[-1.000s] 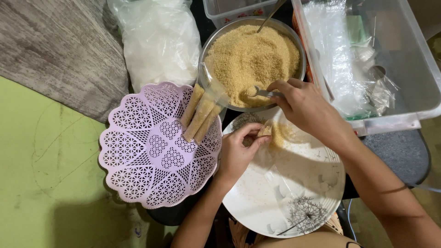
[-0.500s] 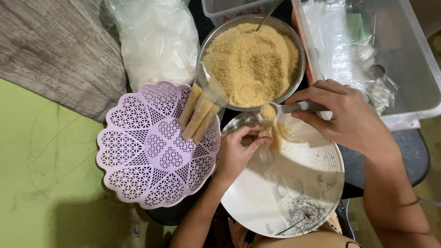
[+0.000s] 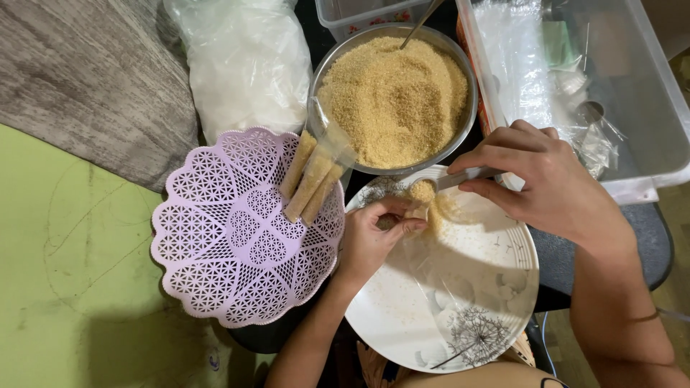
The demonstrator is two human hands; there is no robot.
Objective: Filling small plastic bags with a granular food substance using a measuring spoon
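**Spoonful now over the bag mouth**

Since a second ago the right hand (image 3: 546, 179) has pulled out of the metal bowl (image 3: 460, 65) and carried the spoon (image 3: 460, 176) back over the white plate (image 3: 496, 316), so the heaped scoop sits right at the left hand's (image 3: 374, 237) grip.

That spoon is a plain metal one with a mound of golden-brown crumbs on the bowl end. Its long axis runs roughly sideways, handle tucked into the right grip, loaded end pointing left toward the other hand. Right fingers are closed around the handle, thumb underneath.

Left grip is pinched shut on the mouth of a thin clear plastic bag (image 3: 431, 273), which trails away from the grip across the plate and is pretty hard to make out. Some crumbs are scattered on the plate just beside that grip.

Further left of the left grip there's a lilac lattice basket (image 3: 230, 244) with a few filled crumb sticks (image 3: 310, 179) leaning on its rim, pointing up toward the metal bowl.
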